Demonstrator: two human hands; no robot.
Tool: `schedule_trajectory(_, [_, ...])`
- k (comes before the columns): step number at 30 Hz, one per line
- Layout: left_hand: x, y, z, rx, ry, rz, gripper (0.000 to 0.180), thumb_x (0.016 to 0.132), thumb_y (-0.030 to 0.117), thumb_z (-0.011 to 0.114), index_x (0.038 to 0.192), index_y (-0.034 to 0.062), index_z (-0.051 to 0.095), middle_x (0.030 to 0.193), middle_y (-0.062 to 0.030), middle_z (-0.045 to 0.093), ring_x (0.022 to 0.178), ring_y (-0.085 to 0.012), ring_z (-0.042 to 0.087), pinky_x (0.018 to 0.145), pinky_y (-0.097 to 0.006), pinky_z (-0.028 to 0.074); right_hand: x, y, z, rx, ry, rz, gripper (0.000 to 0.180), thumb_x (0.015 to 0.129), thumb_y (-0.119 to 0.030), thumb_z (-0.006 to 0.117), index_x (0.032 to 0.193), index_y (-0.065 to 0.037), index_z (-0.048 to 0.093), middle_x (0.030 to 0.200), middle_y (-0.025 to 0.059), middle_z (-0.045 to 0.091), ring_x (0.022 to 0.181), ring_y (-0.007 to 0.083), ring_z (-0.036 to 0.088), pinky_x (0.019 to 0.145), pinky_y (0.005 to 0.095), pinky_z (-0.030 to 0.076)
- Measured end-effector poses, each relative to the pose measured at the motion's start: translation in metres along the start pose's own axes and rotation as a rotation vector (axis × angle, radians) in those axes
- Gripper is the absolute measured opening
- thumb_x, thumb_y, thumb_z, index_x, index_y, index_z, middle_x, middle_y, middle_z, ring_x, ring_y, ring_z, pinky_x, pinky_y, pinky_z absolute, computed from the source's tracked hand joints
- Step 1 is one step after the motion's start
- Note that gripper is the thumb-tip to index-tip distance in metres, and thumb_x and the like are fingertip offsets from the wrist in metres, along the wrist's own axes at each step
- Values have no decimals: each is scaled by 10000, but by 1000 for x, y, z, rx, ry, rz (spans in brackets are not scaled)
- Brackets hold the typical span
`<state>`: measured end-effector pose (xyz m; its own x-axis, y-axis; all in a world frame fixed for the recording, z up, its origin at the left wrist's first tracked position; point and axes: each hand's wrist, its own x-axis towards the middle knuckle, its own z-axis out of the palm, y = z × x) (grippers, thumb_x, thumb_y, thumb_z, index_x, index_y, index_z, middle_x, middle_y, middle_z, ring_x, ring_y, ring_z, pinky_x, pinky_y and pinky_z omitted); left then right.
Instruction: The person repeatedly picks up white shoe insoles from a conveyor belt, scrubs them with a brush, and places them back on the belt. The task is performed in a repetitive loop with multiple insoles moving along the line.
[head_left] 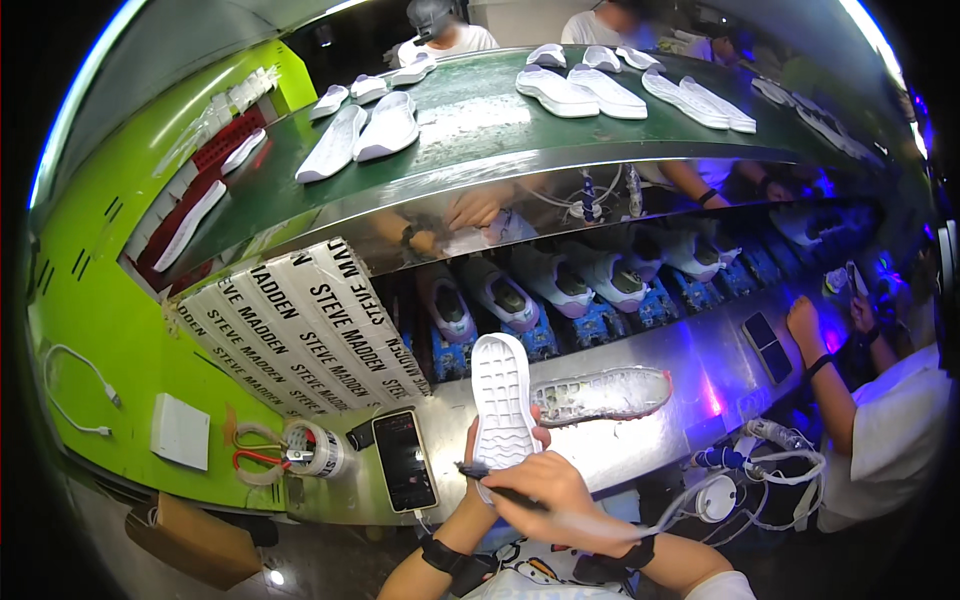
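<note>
A white shoe sole (502,390) stands raised in front of me, its gridded, wavy-ribbed face toward me. My left hand (472,490) is closed around its lower part, with fingertips showing at the right edge. In my right hand (552,497) is a thin black-handled brush (518,498), its dark tip touching or very near the sole's lower left edge. Just behind the sole, a greyish sole-shaped shoe piece (605,393) with a reddish tip lies on the metal bench (690,370); whether it is a whole shoe is unclear.
A phone (405,458), tape rolls (318,450) and red-handled scissors (262,456) lie at left, near a cardboard divider (300,330). Shoes (500,297) line a lower track. White soles (388,126) ride the green belt (460,125). A hose (660,520) crosses right, near a co-worker's arm (825,365).
</note>
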<state>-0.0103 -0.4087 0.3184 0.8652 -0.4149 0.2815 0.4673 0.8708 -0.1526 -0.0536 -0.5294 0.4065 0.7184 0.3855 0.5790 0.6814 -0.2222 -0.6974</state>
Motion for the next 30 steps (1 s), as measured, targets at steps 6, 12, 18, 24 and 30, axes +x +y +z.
schedule_trajectory(6, [3, 9, 6, -2, 128, 40, 699, 926, 497, 476, 1441, 41, 350, 1319, -181, 486, 1081, -298, 493, 955, -459, 448, -8, -3, -3, -90, -87, -58, 245, 735, -27, 708, 980, -41, 712, 907, 131, 711, 817, 278, 686, 744, 337, 529])
schedule_trajectory(12, [6, 24, 16, 189, 89, -78, 696, 925, 499, 452, 1410, 7, 373, 1317, -183, 489, 1052, -311, 511, 871, -432, 503, -4, -1, -19, 265, -145, 266, 203, 861, -46, 667, 1057, -5, 700, 925, 127, 711, 819, 156, 680, 749, 286, 536])
schedule_trajectory(18, [16, 33, 32, 310, 33, -115, 718, 926, 472, 443, 1417, -43, 344, 1282, -243, 513, 1015, -359, 562, 861, -461, 522, -2, -2, -28, 494, -169, 563, 194, 963, -77, 556, 1012, 43, 700, 910, 119, 700, 742, 152, 687, 696, 251, 556])
schedule_trajectory(24, [23, 40, 44, 440, 11, -255, 737, 905, 436, 459, 1421, -77, 339, 1321, -327, 484, 1135, -413, 567, 947, -489, 502, 4, 0, -51, 562, -368, 656, 190, 958, -71, 545, 974, 35, 702, 927, 114, 693, 749, 147, 693, 709, 255, 558])
schedule_trajectory(30, [37, 41, 58, 484, 131, -482, 715, 904, 397, 455, 1420, -84, 338, 1332, -336, 467, 1103, -429, 573, 955, -493, 491, 10, -5, -60, 196, -433, -8, 89, 874, -48, 637, 934, 13, 659, 858, 102, 641, 709, 257, 637, 666, 320, 515])
